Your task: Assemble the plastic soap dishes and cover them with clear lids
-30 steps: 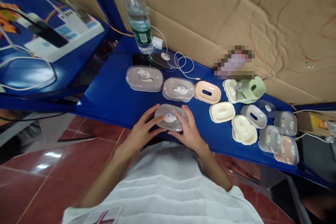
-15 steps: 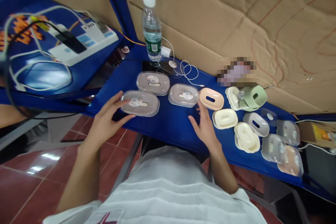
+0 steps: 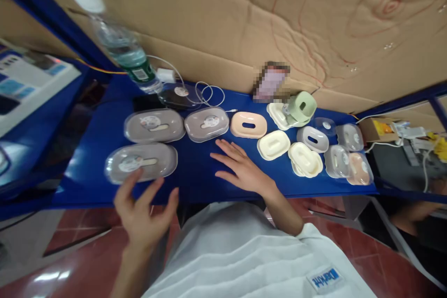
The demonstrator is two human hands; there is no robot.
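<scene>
My left hand [image 3: 145, 212] is at the table's front edge, fingers spread and holding nothing. Its fingertips are at the near side of a grey oval plastic box [image 3: 164, 160] with a clear lid and a round sticker; I cannot tell whether they touch it. Behind that box lies a similar grey box [image 3: 174, 125], and a third grey box [image 3: 195, 128] sits to its right. My right hand [image 3: 242, 170] is stretched out low over the blue table [image 3: 195, 172], fingers apart and free. Just beyond it is a peach oval tray [image 3: 258, 128] with a slot.
Cream trays [image 3: 274, 145], a green slotted piece [image 3: 303, 108], a grey slotted tray [image 3: 319, 142] and several clear-lidded boxes [image 3: 350, 137] spread along the right. A water bottle [image 3: 129, 56], white cable [image 3: 213, 95] and blurred-out phone [image 3: 270, 83] stand near the cardboard wall [image 3: 209, 23].
The view has swung right. My left hand has drawn back from the near grey box toward the table edge. My right hand has moved away from the third grey box, its fingers now extended leftward.
</scene>
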